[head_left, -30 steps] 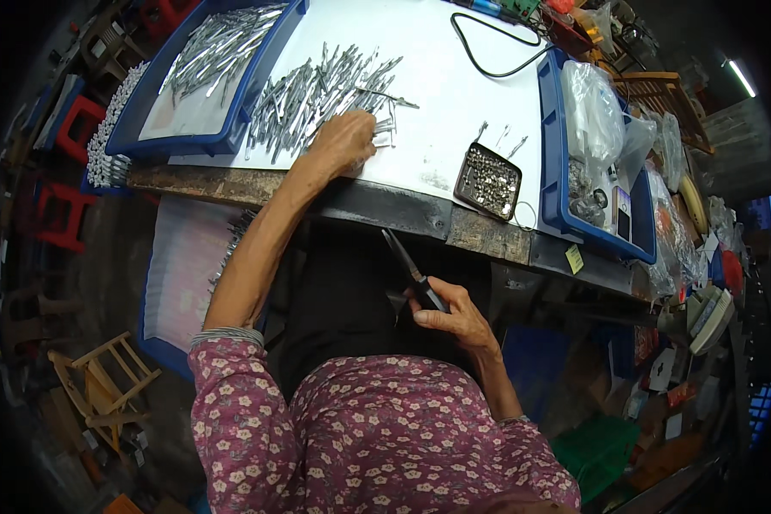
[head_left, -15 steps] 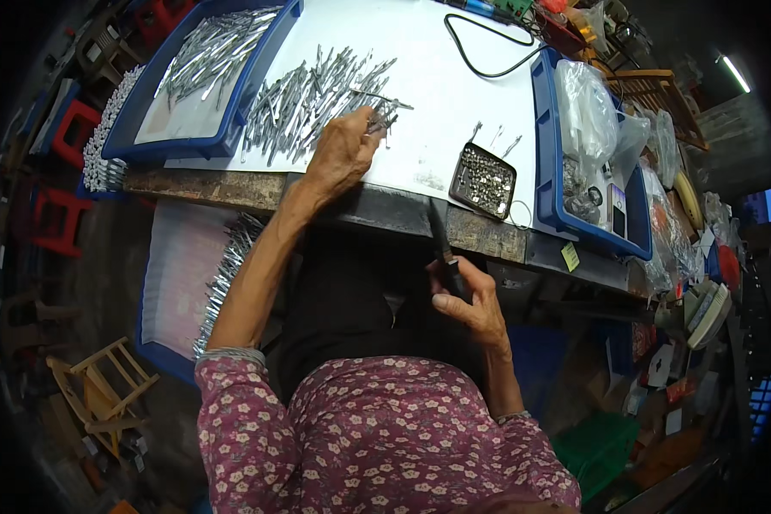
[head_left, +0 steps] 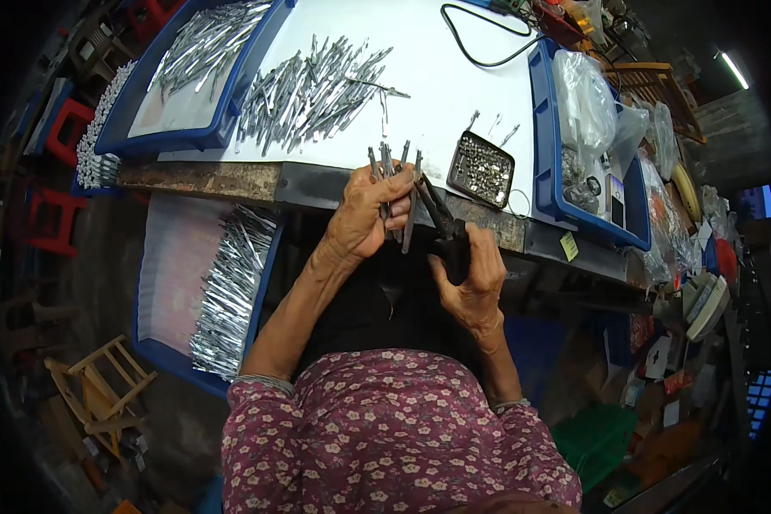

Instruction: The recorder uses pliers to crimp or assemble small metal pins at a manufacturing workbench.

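Where left hand (head_left: pixel 357 218) closes: fingers gripping slender silver metal strips (head_left: pixel 386 161), partly hidden, near front edge of white-topped bench (head_left: pixel 454 94).
Right hand (head_left: pixel 478 283): fingers curled round black-handled pliers (head_left: pixel 441 218), tip contact unclear.
Front edge: square black tin (head_left: pixel 476 197).
Left end: blue plastic tray (head_left: pixel 223 128), cropped.

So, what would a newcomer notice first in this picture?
Probably the left hand near the centre would stand out, gripping a small bunch of slim metal pieces, with the right hand holding dark pliers close beside it. Next, the eye may go to the heap of similar pieces on the white bench top beyond, and the blue tray of more at its left.
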